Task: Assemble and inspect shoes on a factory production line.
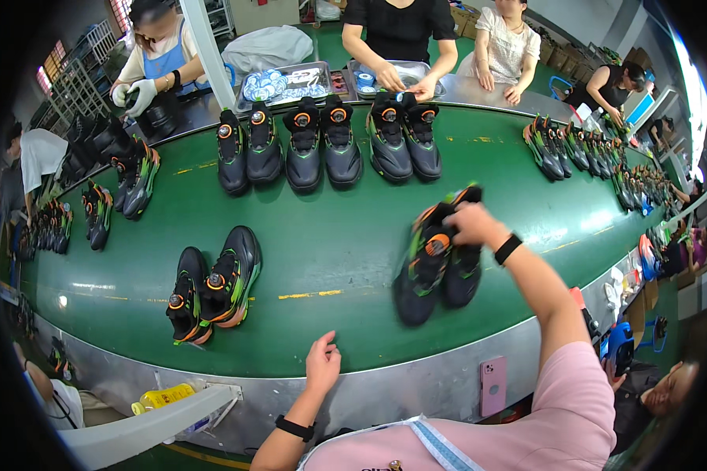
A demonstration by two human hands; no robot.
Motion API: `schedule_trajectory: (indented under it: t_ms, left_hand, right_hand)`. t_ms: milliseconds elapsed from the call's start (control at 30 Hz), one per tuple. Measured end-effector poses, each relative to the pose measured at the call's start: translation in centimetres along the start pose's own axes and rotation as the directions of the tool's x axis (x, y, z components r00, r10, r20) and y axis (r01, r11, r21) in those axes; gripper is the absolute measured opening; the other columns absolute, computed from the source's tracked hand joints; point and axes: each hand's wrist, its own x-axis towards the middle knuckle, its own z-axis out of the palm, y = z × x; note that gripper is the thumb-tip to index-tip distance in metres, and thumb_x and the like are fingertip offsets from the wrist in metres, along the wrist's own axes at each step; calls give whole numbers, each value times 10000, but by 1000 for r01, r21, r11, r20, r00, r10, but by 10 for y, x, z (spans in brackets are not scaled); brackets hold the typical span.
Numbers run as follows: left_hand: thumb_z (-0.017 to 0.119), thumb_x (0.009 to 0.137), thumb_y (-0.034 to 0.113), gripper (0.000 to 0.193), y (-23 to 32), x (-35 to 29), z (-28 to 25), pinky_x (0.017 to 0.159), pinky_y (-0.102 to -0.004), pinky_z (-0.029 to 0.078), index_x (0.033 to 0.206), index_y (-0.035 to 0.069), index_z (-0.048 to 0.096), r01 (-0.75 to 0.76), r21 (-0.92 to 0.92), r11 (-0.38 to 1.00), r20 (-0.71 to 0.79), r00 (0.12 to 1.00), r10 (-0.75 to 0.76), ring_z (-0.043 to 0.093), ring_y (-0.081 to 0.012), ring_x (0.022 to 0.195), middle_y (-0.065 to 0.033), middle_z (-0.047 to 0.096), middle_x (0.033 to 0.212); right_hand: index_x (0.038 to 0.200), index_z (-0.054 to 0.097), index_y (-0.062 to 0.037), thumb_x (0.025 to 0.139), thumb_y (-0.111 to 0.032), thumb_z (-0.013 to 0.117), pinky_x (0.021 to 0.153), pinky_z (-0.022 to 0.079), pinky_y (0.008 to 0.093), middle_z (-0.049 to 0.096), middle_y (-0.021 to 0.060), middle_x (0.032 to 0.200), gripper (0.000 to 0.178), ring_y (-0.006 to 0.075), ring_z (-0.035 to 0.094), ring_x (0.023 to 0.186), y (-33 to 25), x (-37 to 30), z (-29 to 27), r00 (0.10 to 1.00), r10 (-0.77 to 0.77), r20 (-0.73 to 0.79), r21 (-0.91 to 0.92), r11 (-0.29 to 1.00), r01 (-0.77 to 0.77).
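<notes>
My right hand [473,224] grips the collars of a pair of black high-top sneakers [426,276] with orange and green trim. The pair is tilted over the green conveyor belt [314,243], toes toward me, and slightly blurred. Whether the soles touch the belt, I cannot tell. My left hand [323,363] is empty near the belt's front edge, fingers loosely bent and partly apart. To its left, another pair of sneakers [216,286] sits on the belt, toes pointing away. Along the far side, several matching sneakers [313,149] stand in pairs, toes toward me.
Across the belt, people work beside metal trays [298,82] of small round parts. More sneakers [565,149] line the belt at right, and others [98,213] at left. A pink phone [492,386] rests on the near metal edge; a yellow bottle [163,396] is at lower left.
</notes>
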Motion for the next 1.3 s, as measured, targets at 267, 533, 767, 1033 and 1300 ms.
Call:
schedule_trajectory:
  t_ms: [267,533,767,1033,1300]
  left_hand:
    - [487,769,-44,374,-6,-2,-18,786,-317,484,1135,21,538,2,188,982,-87,996,14,582,-254,926,-151,559,1086]
    - [533,727,31,341,-29,-41,-24,885,-489,357,1067,48,553,-250,605,756,-81,925,371,460,-366,1097,-176,479,1196]
    - [562,726,126,328,-21,-41,-29,857,-458,382,1050,78,588,-206,642,739,-69,944,323,502,-326,1070,-155,538,1167]
    - [592,724,171,452,-32,-50,-33,950,-467,349,1167,102,533,-197,648,735,19,970,242,426,-301,1199,-125,447,1312]
    - [615,716,167,305,-52,-51,-37,890,-389,333,1012,96,612,-294,564,771,-67,915,398,494,-226,1105,-91,531,1206]
  right_hand:
    - [1076,590,-186,713,-237,671,813,454,465,519,185,1027,375,379,537,954,147,70,-86,781,240,-577,-151,908,-390]
    - [1166,531,-111,709,-585,643,866,432,460,545,262,1023,668,434,532,979,9,243,-105,863,27,-504,231,967,105]
    - [1161,552,-172,611,-690,636,911,364,484,510,230,1110,760,405,467,1093,-95,363,-111,849,-22,-527,-48,999,-4]
    - [976,635,-107,802,-442,592,778,473,435,636,163,940,380,345,594,916,-73,371,-108,922,-139,-363,122,973,194]
    - [819,602,-36,784,-319,602,661,456,444,608,180,753,286,372,590,763,-132,187,-107,799,95,-593,392,901,184]
